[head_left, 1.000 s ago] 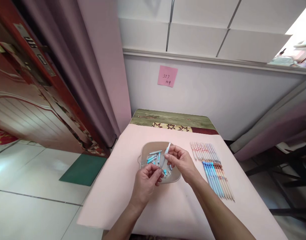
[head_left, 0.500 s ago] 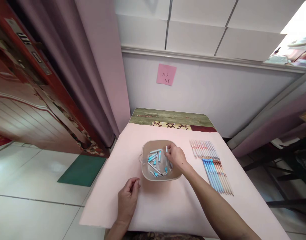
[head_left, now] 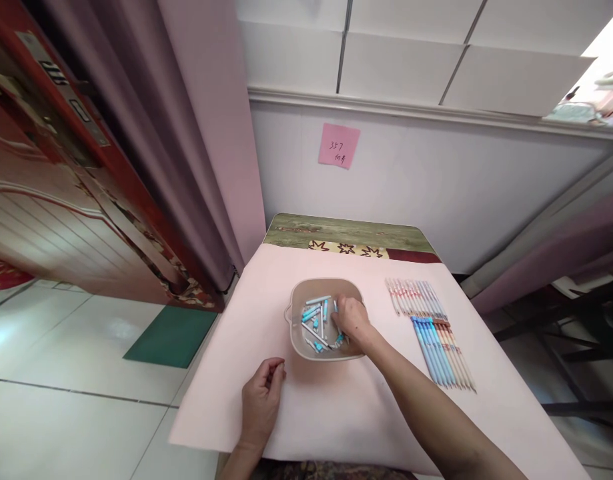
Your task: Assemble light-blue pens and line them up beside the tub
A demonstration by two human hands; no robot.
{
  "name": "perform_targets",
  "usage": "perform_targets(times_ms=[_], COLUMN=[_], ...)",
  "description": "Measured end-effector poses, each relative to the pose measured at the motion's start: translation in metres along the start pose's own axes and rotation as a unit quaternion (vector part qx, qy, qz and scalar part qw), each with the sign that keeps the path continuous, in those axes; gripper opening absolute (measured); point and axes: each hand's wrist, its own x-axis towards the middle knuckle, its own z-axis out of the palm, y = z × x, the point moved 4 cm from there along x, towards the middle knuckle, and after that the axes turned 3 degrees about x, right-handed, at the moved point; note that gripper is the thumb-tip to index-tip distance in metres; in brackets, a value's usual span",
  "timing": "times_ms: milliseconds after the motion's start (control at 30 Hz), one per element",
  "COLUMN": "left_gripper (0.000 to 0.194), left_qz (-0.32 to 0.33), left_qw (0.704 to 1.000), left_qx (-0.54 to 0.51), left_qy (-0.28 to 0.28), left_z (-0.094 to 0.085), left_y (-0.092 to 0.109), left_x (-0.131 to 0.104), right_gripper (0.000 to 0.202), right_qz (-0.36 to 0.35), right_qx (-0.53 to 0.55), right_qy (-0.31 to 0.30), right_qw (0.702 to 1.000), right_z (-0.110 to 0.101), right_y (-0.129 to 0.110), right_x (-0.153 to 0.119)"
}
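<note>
Her right hand (head_left: 353, 321) dug, fingers curled, among pen parts (head_left: 316, 320) in the bowl (head_left: 299, 347) mid-tabletop; left hand (head_left: 262, 403), loosely pinched, waited near the front edge.

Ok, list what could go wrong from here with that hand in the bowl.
1. The right hand is digging among loose pen parts in the bowl; small pieces could flick over the rim onto the pink cloth.
2. The left hand rests on the cloth, apart from the bowl, so the bowl may slide.
3. The right forearm lies near the row of pens and might scatter it.
</note>
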Motion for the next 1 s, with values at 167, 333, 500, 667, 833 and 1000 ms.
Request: perform_targets(times_ms=[167, 333, 500, 667, 833, 1000], left_gripper=[0.023, 0.023, 0.022, 0.023, 0.023, 0.021], left_qz=[-0.005, -0.004, 0.000, 0.000, -0.003, -0.004], left_qw=[1.000, 1.000, 1.000, 1.000, 1.000, 1.000], left_qx=[0.006, 0.013, 0.021, 0.020, 0.018, 0.016], left_qy=[-0.012, -0.021, -0.020, -0.016, -0.015, -0.016], left_z=[0.001, 0.001, 0.002, 0.003, 0.003, 0.004], left_y=[-0.002, -0.003, -0.002, -0.004, -0.007, -0.006], left_x=[0.000, 0.000, 0.001, 0.000, 0.001, 0.003], right_gripper=[0.025, 0.021, 0.017, 0.015, 0.020, 0.020], right_qz=[-0.014, -0.017, -0.058, -0.082, -0.067, -0.064], right_qx=[0.005, 0.018, 0.041, 0.044, 0.024, 0.011], right_qy=[0.003, 0.003, -0.006, -0.010, 0.002, -0.001], right_qw=[1.000, 1.000, 0.997, 0.996, 0.997, 0.998], right_z=[-0.004, -0.012, -0.014, -0.015, -0.021, -0.020], right_y=[0.003, 0.007, -0.003, -0.009, 0.005, 0.013], right_x=[0.002, 0.003, 0.002, 0.007, 0.009, 0.002])
